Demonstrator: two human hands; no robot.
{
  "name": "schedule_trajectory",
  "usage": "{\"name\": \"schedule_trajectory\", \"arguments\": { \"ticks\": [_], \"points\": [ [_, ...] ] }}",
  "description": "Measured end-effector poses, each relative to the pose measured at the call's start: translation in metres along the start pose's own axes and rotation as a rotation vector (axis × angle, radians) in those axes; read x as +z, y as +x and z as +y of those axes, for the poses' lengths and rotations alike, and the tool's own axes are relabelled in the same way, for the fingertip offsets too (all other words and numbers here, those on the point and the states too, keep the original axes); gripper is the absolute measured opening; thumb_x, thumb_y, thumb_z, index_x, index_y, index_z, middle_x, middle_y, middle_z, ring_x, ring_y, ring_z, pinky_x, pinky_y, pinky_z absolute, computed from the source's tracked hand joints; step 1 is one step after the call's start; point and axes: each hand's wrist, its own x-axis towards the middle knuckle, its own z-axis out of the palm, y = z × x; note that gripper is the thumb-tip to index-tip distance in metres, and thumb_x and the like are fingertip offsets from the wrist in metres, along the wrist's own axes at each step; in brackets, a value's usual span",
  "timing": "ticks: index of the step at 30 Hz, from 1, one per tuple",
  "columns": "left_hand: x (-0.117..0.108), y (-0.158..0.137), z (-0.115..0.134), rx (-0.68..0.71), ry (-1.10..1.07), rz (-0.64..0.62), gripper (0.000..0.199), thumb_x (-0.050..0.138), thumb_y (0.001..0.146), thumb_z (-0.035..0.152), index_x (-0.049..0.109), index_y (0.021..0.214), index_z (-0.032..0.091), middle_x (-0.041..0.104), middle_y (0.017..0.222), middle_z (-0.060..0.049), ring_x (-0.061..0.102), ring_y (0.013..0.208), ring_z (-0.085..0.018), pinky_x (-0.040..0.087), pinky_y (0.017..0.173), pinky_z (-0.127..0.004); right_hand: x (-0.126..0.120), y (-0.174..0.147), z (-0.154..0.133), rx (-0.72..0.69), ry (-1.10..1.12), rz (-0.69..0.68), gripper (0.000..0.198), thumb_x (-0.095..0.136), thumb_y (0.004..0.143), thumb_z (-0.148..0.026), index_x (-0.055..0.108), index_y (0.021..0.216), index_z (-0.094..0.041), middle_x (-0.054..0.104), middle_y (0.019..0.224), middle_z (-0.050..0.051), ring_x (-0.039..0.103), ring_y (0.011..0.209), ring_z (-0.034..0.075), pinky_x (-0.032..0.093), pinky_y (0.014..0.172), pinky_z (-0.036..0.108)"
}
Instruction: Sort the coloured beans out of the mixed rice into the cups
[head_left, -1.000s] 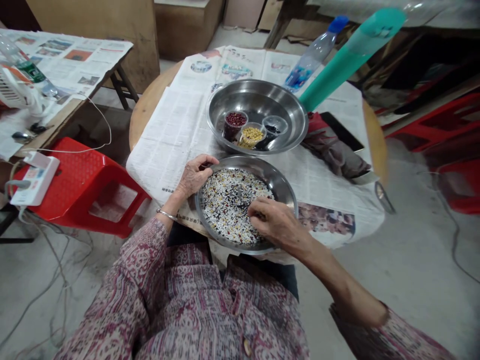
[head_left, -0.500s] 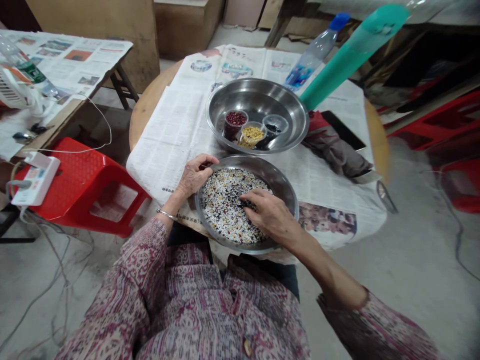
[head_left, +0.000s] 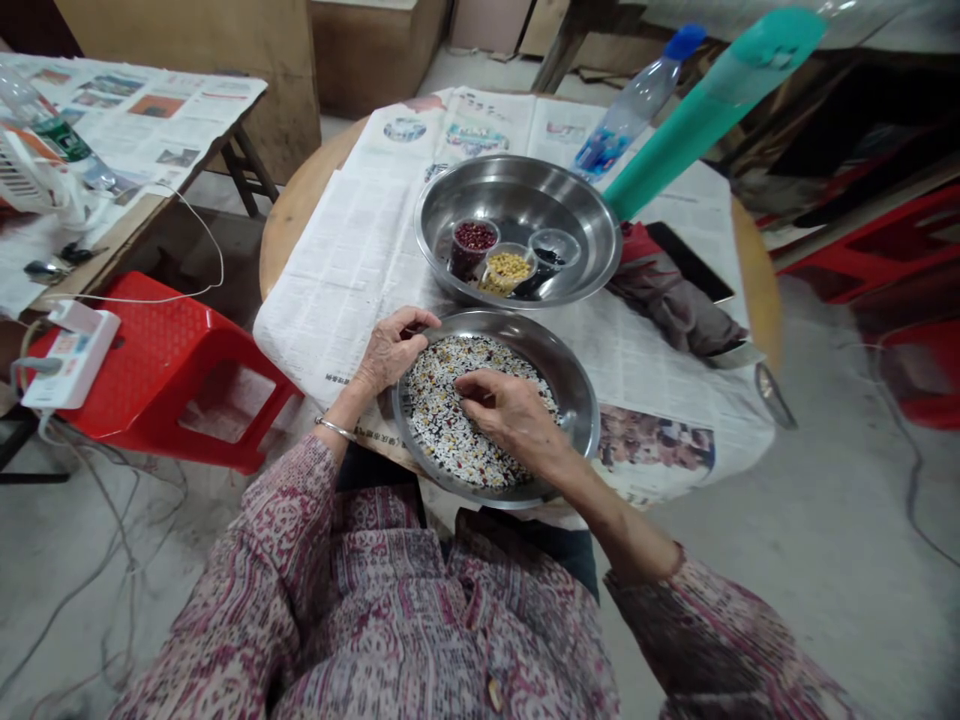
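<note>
A shallow stainless steel basin (head_left: 574, 385) sits on the near side of the table, spread with a mix of white grains, black, yellow and dark red beans (head_left: 442, 415). At its left rim my left hand (head_left: 390, 350) has its fingers curled, thumb and forefinger on the edge. Over the middle of the mix, my right hand (head_left: 514, 415) is bent with fingertips low at the grains, a gap showing between thumb and forefinger. Behind stands a larger steel basin (head_left: 577, 220) holding clear cups of red beans (head_left: 476, 237), yellow beans (head_left: 508, 268) and black beans (head_left: 553, 255).
Newspaper (head_left: 330, 270) covers the round table. A water bottle (head_left: 637, 100), a green tube (head_left: 712, 115), a grey cloth (head_left: 667, 300) and a dark phone-like slab (head_left: 690, 260) lie beyond. A red stool (head_left: 165, 370) with a power strip (head_left: 75, 360) stands left.
My right hand has shifted left across the grains, its thumb and forefinger now more visible. My left hand stays at the rim.
</note>
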Motion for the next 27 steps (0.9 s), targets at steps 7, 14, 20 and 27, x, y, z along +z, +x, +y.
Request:
{"name": "schedule_trajectory", "arguments": {
  "ticks": [7,14,20,27],
  "points": [
    [0.0,-0.001,0.002,0.005,0.01,-0.001,0.03,0.052,0.072,0.003,0.069,0.09,0.02,0.065,0.078,0.002,0.055,0.072,-0.013,0.047,0.071,-0.026,-0.004,-0.004,0.009,-0.163,-0.085,0.078,0.032,0.059,0.079,-0.011,0.073,0.107,-0.02,0.071,0.106,0.009,0.067,0.092,0.022,0.055,0.086,0.04],
    [0.0,-0.001,0.004,0.008,0.024,-0.002,0.029,0.053,0.072,0.003,0.069,0.09,0.019,0.065,0.078,0.002,0.055,0.072,-0.013,0.047,0.071,-0.026,0.005,-0.003,0.013,-0.352,-0.29,-0.048,0.03,0.052,0.088,-0.009,0.072,0.106,-0.021,0.069,0.11,0.01,0.06,0.107,0.026,0.05,0.098,0.045],
    [-0.001,0.0,0.002,0.006,0.016,0.004,0.027,0.053,0.072,0.004,0.069,0.09,0.019,0.065,0.077,0.002,0.055,0.072,-0.012,0.047,0.072,-0.026,0.008,0.007,0.01,-0.299,-0.33,-0.028,0.02,0.051,0.086,-0.01,0.069,0.087,-0.019,0.067,0.085,0.008,0.059,0.081,0.02,0.046,0.076,0.032],
    [-0.001,0.0,-0.001,0.003,-0.003,-0.01,0.028,0.053,0.072,0.005,0.069,0.09,0.019,0.065,0.078,0.002,0.056,0.073,-0.013,0.047,0.072,-0.026,-0.008,-0.002,-0.003,-0.094,-0.072,-0.019,0.018,0.056,0.077,-0.009,0.07,0.077,-0.02,0.071,0.076,0.002,0.063,0.07,0.016,0.045,0.07,0.028]
  ]
}}
